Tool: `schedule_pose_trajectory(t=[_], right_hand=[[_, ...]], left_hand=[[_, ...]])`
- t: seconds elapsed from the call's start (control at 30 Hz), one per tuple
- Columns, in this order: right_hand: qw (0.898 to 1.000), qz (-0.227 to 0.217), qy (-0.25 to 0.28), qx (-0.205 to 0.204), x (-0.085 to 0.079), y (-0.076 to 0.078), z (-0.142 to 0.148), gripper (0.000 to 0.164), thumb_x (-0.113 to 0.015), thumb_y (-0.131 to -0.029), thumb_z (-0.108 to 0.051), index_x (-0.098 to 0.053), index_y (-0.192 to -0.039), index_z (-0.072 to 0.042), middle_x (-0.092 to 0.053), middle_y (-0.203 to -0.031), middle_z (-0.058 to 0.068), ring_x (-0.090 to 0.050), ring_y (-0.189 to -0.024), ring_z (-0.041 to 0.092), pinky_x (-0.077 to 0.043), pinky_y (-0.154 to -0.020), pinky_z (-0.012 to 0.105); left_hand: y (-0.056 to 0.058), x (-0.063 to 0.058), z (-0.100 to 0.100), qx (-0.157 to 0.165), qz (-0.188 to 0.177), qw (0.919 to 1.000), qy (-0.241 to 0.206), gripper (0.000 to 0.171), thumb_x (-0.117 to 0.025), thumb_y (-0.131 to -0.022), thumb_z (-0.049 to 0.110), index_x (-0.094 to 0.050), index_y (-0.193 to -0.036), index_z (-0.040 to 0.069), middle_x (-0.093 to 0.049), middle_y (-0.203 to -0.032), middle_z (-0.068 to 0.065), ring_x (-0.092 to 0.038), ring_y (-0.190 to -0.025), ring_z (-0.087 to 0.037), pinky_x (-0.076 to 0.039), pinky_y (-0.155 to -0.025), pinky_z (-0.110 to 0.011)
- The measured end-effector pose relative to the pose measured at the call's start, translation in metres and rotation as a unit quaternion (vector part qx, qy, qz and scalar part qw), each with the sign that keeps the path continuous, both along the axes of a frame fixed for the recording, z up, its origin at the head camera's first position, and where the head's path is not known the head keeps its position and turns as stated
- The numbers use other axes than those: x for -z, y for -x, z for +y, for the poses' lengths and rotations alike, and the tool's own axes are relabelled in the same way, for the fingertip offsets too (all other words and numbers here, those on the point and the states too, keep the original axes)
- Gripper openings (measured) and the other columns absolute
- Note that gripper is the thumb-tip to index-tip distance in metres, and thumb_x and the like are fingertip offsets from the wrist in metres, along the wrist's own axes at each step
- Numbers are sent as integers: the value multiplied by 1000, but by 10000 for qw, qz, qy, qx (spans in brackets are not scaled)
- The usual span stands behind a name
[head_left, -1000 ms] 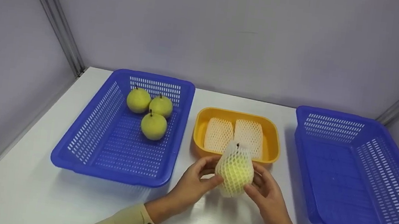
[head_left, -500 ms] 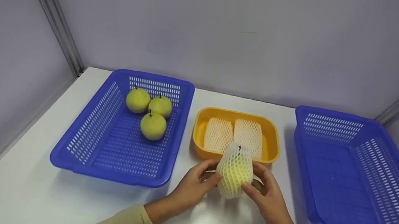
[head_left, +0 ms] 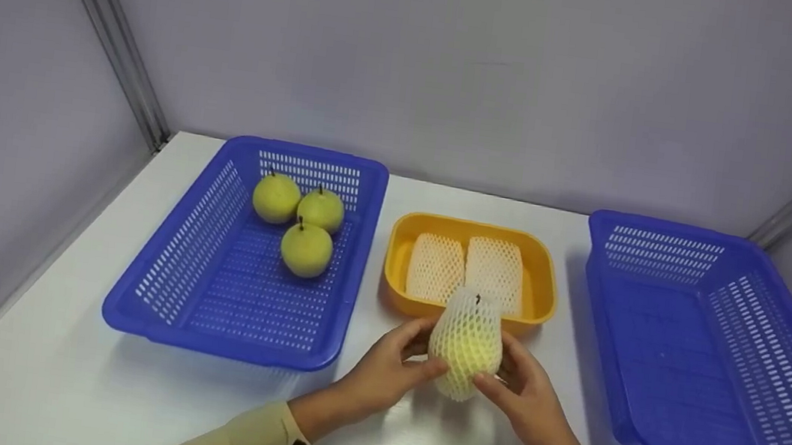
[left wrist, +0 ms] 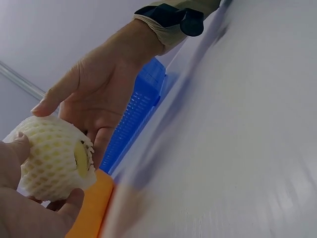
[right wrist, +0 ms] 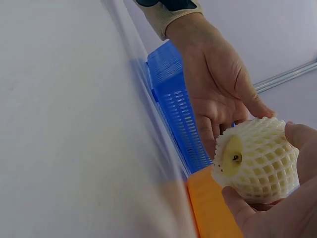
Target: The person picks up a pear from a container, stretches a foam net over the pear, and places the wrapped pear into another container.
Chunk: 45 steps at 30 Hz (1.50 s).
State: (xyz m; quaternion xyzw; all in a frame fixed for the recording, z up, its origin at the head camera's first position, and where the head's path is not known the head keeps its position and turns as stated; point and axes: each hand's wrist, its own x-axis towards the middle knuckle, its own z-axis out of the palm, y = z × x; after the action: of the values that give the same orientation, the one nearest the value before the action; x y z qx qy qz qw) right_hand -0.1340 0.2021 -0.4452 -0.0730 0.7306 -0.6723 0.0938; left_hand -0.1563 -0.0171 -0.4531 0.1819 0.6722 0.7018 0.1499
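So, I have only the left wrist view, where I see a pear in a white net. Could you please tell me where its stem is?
Observer: In the head view, the dark stem shows at the top end of the netted pear.
Operator: Thank you. And are there some other pears?
Observer: Yes, three bare pears sit in the blue basket on the person's left.
Operator: I see a part of the orange container. What is inside it?
Observer: Two more white nets lie side by side in it.
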Motion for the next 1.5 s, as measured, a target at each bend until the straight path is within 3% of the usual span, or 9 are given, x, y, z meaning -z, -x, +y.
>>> schedule_pose_trajectory(t=[0.17,0.3,0.47,0.6,0.73,0.9,1.17,1.5], right_hand=[[9993,172,218,-249,0,1,4,74,-70,-94,-1,-28,-155,4,-45,-150,25,-56,-126,19,-51,-102,29],[9947,860,79,-558,4,0,9,82,-73,-88,6,-26,-155,6,-46,-146,23,-55,-125,18,-50,-102,28],[9736,2018,-652,-845,13,-2,13,92,-80,-80,8,-29,-157,-2,-43,-148,16,-50,-129,14,-46,-104,23],[9600,2439,-989,-961,17,-2,13,95,-82,-79,6,-31,-158,-10,-37,-154,17,-41,-138,14,-40,-109,22],[9581,2476,-1049,-985,19,-2,12,95,-83,-79,5,-32,-157,-10,-35,-156,21,-39,-141,14,-38,-110,22],[9608,2407,-1018,-924,19,-1,14,93,-83,-80,2,-33,-157,-11,-41,-154,14,-43,-137,14,-41,-108,23],[9781,1808,-796,-659,11,-2,16,87,-79,-85,1,-27,-156,4,-52,-141,20,-56,-121,15,-50,-97,25],[9850,1523,-750,-318,-9,-1,19,93,-77,-82,-1,-22,-157,5,-50,-142,18,-55,-121,19,-48,-99,24]], left_hand=[[0,-2,-1,84,61,9997,-204,61,-71,-97,13,-43,-148,-4,-51,-145,-17,-51,-133,-31,-46,-109,-42],[0,-4,-3,437,341,9975,-444,65,-74,-92,3,-42,-148,-3,-48,-147,-16,-48,-136,-28,-46,-110,-39],[0,-3,-6,774,1194,9898,-99,67,-76,-85,-7,-43,-143,0,-48,-146,-11,-42,-142,-23,-39,-115,-34],[0,0,-6,790,1633,9831,251,65,-76,-85,-8,-44,-140,3,-48,-145,-8,-42,-142,-22,-37,-116,-33],[0,0,-5,797,1683,9819,354,66,-75,-85,-11,-43,-140,4,-47,-146,-8,-41,-143,-22,-37,-117,-32],[-1,1,-5,879,1542,9835,343,67,-72,-85,-14,-41,-142,4,-45,-148,-6,-40,-143,-21,-37,-117,-31],[-4,-4,-2,834,1268,9879,315,65,-68,-98,9,-34,-153,3,-44,-150,-8,-44,-137,-25,-42,-112,-35],[-2,-14,11,684,1295,9892,49,64,-70,-98,21,-39,-152,5,-51,-143,-6,-51,-128,-18,-47,-106,-36]])
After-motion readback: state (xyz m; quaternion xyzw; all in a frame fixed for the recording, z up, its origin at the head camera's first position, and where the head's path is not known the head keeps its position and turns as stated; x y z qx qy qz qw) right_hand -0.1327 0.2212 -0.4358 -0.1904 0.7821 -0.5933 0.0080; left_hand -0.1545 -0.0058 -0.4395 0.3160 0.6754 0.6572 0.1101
